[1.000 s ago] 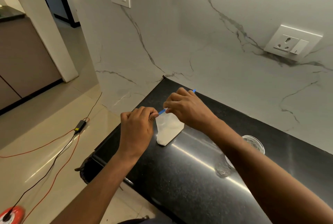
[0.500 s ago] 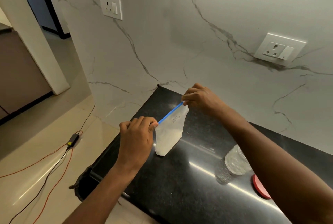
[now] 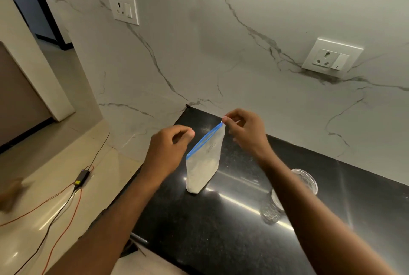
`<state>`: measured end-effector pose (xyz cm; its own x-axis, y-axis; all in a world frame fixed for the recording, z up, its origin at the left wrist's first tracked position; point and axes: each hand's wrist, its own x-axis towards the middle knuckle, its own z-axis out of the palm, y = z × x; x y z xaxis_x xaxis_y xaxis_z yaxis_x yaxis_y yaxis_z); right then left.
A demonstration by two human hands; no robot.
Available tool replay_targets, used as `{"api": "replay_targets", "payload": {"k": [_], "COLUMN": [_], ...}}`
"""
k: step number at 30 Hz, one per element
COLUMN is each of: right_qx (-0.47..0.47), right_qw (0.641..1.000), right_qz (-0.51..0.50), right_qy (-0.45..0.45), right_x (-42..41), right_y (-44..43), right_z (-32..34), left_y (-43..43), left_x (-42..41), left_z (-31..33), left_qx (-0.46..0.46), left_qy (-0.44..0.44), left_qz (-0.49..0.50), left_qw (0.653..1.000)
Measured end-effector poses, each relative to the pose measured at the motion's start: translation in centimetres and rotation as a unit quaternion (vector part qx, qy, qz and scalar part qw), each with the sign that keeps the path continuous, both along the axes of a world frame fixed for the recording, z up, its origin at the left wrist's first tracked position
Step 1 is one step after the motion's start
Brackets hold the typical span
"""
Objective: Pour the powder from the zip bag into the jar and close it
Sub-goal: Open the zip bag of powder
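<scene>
A clear zip bag with a blue zip strip stands upright on the black counter, white powder filling its lower part. My right hand pinches the far top corner of the zip. My left hand hovers just left of the near end of the zip, fingers curled and apart, touching nothing. The clear jar lies to the right, mostly hidden behind my right forearm; its mouth shows.
A marble wall with two sockets rises behind the counter. The counter's left edge drops to a tiled floor with red and black cables and a small adapter.
My left hand has let go of the near end of the zip and drawn back slightly. The right hand has slid to the far corner. The view has shifted, hiding the red lid.
</scene>
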<state>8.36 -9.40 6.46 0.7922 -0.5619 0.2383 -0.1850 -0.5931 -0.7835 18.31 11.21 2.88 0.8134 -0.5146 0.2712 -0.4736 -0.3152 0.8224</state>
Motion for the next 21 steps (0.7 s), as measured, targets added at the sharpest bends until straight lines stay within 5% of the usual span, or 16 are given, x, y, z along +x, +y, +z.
{"api": "replay_targets", "payload": {"k": [4, 11, 21], "right_qx": [0.128, 0.224, 0.197], "right_qw": [0.991, 0.974, 0.978], "right_qz": [-0.047, -0.030, -0.062], "right_qy": [0.007, -0.010, -0.038], "right_x": [-0.1, 0.6, -1.7], "right_y": [3.3, 4.0, 3.1], "right_z": [-2.3, -4.4, -5.0], "left_y": [-2.2, -3.6, -3.3], "left_x": [2.4, 2.1, 3.2], "left_z": [0.7, 0.5, 0.4], "left_qx": [0.088, 0.135, 0.128], "left_qy": [0.107, 0.086, -0.006], "left_qz": [-0.088, -0.140, -0.015], "left_qw": [0.986, 0.977, 0.992]}}
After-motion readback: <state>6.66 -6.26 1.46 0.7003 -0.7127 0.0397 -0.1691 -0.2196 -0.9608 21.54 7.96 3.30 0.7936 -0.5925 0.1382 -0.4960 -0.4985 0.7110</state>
